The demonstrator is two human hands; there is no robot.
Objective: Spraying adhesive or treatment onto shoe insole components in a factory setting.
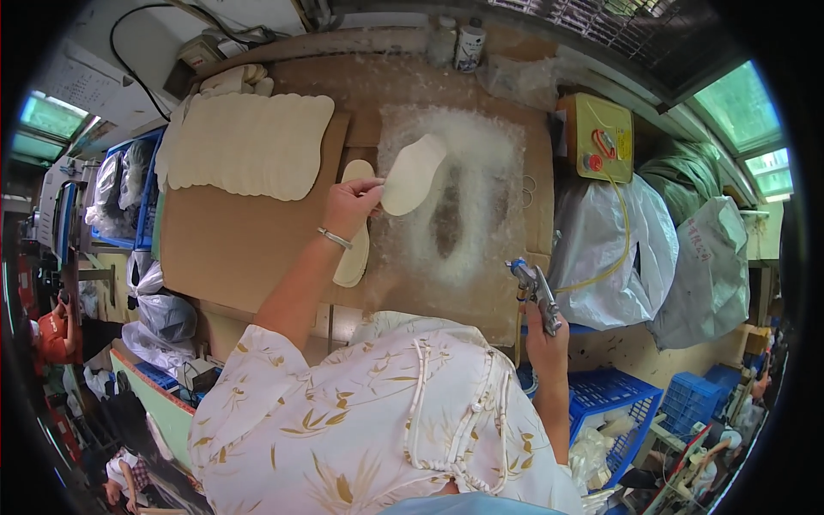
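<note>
My left hand pinches the edge of a cream shoe insole between thumb and fingers. This insole is raised over a patch of whitish spray residue with a bare foot-shaped mark in it. Beneath and beside that hand lie more insoles in a small pile, partly hidden by my wrist. Off to the right, my right hand is closed around the handle of a metal spray gun, whose nozzle end points up and away from me. Overlapping rows of insoles cover the far left of the cardboard.
Brown cardboard covers the bench. At the back stand a bottle and crumpled plastic. A yellow can with a hose sits at right, beside plastic-covered bundles. Blue crates are low right; other people work behind.
</note>
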